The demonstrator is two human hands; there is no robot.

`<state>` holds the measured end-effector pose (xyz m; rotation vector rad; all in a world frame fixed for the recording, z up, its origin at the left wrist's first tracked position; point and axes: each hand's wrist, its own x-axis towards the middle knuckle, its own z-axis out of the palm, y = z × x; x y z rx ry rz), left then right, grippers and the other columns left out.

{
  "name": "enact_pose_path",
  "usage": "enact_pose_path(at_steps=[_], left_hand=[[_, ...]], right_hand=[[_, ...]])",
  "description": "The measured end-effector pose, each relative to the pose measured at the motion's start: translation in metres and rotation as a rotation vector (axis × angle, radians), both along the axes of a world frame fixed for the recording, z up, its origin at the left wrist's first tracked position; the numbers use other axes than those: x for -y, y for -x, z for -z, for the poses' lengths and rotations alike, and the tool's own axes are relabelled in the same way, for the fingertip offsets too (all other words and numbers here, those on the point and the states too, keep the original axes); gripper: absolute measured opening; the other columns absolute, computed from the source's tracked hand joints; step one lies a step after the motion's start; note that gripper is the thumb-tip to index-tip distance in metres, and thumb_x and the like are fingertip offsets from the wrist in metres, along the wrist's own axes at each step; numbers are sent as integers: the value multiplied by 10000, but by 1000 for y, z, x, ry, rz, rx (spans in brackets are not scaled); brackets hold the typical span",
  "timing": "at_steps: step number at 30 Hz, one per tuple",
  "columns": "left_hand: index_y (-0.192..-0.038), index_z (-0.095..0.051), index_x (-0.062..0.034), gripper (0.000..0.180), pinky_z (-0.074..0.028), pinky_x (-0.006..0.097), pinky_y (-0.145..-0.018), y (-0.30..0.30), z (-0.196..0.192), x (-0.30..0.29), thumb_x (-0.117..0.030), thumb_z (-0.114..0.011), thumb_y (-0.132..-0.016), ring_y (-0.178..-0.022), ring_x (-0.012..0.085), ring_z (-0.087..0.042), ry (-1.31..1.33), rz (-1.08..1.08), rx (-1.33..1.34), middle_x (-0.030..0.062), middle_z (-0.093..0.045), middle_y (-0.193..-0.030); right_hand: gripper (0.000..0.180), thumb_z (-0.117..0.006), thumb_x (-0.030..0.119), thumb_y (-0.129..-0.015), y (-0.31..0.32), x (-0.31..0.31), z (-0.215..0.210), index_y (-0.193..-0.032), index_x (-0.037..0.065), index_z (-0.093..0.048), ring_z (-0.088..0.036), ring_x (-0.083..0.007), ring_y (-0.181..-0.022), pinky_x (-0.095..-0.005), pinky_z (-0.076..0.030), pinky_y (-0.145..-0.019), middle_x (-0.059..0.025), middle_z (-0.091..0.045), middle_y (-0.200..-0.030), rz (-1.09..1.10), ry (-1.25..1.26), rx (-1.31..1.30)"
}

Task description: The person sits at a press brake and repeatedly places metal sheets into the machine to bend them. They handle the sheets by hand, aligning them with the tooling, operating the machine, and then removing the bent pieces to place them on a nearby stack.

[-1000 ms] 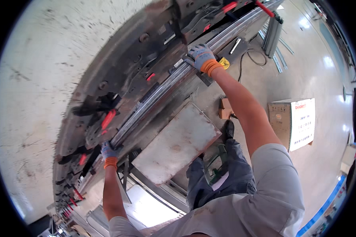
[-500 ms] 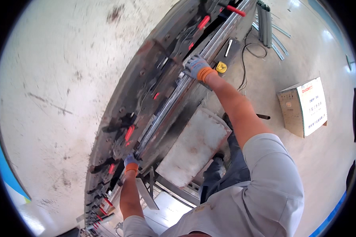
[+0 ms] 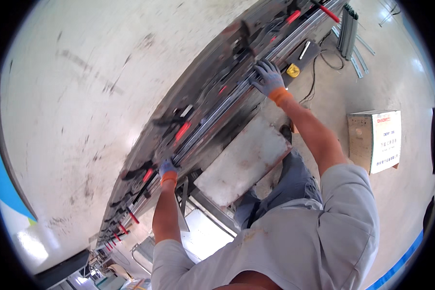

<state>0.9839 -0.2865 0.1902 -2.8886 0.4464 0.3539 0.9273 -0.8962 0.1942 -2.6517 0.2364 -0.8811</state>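
Observation:
A long, shiny metal rail (image 3: 217, 115) lies slantwise along the near edge of a dark steel bench fixture (image 3: 159, 116). My right hand (image 3: 269, 79), in a grey glove with an orange cuff, grips the rail farther up, its fingers bent over the top and its thumb on the near side. Lower down, my left hand (image 3: 167, 169), gloved alike, is closed at the rail's near-left end; its fingertips are partly hidden. Red-handled toggle clamps (image 3: 182, 131) line the fixture beside the rail. Near my right hand lies a yellow tape measure (image 3: 293, 70).
A white marker-like stick (image 3: 304, 50) lies beyond the tape. Below the bench edge is a worn pale board (image 3: 244, 162). On the floor to the right stand a carton (image 3: 374, 140), a bundle of grey strips (image 3: 347, 34) and a black cable (image 3: 314, 79). A broad white tabletop (image 3: 82, 96) spreads left.
The view has shifted, so the bench and floor items appear farther right. My right hand's fingers look more stretched across the rail. My left hand stays at the rail's lower end.

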Motion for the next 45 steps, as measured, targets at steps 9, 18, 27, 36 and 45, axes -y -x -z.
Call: enact_pose_path(at_steps=[9,18,27,36,45], left_hand=[[-1225,-605,-94,683,-516,455,-932,-4,-23,-48,-473,-818,-697,-1089,361,-638,6,-33,-152,169,-670,-1168],[-1242,-622,-106,519,-508,445,-953,-10,5,-109,-377,-702,-807,-1121,368,-626,272,148,-150,193,-659,-1211],[-1124,-690,-143,319,-527,443,-904,-11,40,-162,-347,-607,-893,-1082,358,-654,239,199,-78,164,-697,-1153],[-1144,-725,-155,416,-530,433,-910,-25,11,-139,-453,-585,-890,-1116,350,-651,68,-3,-342,148,-689,-1206],[-1202,-696,-169,440,-543,435,-903,-23,1,-123,-461,-588,-890,-1103,342,-662,132,186,-267,136,-700,-1187]], right_hand=[[629,-700,512,-819,134,-370,37,-1269,80,-622,-555,-373,-1223,-441,-440,-1051,-173,-603,-1318,-363,-548,-495],[542,-702,296,-785,0,-549,-34,-1267,68,-607,-505,-351,-1258,-441,-360,-1111,-153,-587,-1283,-549,-126,-335],[314,-570,274,-918,-31,-623,-13,-1182,161,-697,-594,-277,-1200,-503,-394,-1049,-61,-669,-1253,-527,284,-724],[310,-574,252,-904,-67,-628,11,-1171,183,-715,-667,-259,-1094,-472,-441,-994,-32,-722,-1154,-565,164,-828],[286,-584,223,-893,-56,-617,25,-1131,179,-736,-674,-255,-1083,-438,-468,-959,-28,-728,-1137,-467,128,-899]])
